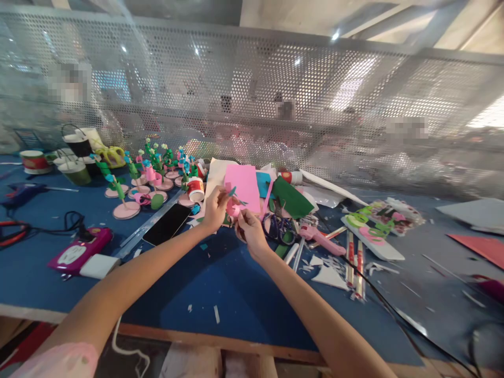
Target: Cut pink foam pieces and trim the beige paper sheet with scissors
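Both my hands meet above the blue table (220,283) and pinch a small rolled pink paper piece (233,209). My left hand (216,208) grips it from the left, fingers closed. My right hand (250,230) pinches it from the right and below. Just behind the hands lie a pink paper sheet (244,186) and a green sheet (292,198). Purple-handled scissors (277,227) rest right of my right hand, and a black phone (167,224) lies left of my left hand.
Several small paper flower figures on pink bases (129,202) stand at the back left, near cups (74,170). A pink glue gun (321,239), glue sticks (354,260), a black cable (394,310), a purple device (81,252) and paper scraps lie around. A perforated metal screen (275,94) backs the table.
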A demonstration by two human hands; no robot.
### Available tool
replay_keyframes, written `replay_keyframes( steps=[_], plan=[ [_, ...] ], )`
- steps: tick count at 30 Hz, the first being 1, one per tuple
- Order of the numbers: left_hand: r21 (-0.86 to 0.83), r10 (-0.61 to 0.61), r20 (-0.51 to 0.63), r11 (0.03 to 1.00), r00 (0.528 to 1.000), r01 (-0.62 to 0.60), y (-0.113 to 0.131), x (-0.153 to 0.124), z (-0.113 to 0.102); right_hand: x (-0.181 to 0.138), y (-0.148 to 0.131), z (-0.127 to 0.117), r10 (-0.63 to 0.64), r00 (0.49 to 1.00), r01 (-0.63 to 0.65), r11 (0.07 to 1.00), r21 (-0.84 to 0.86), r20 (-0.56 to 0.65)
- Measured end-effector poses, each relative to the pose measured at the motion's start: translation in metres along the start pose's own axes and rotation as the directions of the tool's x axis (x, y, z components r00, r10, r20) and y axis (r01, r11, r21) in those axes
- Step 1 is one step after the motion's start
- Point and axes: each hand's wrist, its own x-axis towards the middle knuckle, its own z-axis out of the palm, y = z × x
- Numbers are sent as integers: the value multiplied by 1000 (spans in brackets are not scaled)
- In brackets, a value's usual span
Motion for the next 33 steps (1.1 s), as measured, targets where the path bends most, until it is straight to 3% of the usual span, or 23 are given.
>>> replay_keyframes(
  steps=[9, 12, 16, 20, 22, 27, 33],
  plan=[
    [213, 252, 64, 942, 966, -260, -3, -2, -3, -5, 0, 9, 179, 980, -197, 942, 272, 91],
    [191, 224, -8, 957, 975, -218, -1, 4, -5, -3, 0, 7, 181, 974, -212, 937, 278, 135],
    [111, 112, -107, 989, 988, -100, 3, 10, -3, -4, -2, 6, 111, 991, -125, 967, 220, 74],
    [139, 99, -177, 988, 979, -75, 7, 9, 0, -5, -1, 8, 78, 996, -86, 979, 186, 49],
    [170, 132, -130, 979, 983, -109, 8, 7, 0, -5, 1, 10, 89, 994, -98, 976, 193, 59],
    [211, 226, 126, 945, 966, -249, 3, 3, -4, -7, 1, 11, 101, 994, -110, 961, 255, 51],
    [97, 227, 192, 964, 955, -249, -8, -1, -4, -9, -4, 10, 101, 990, -124, 952, 281, 97]
  ],
)
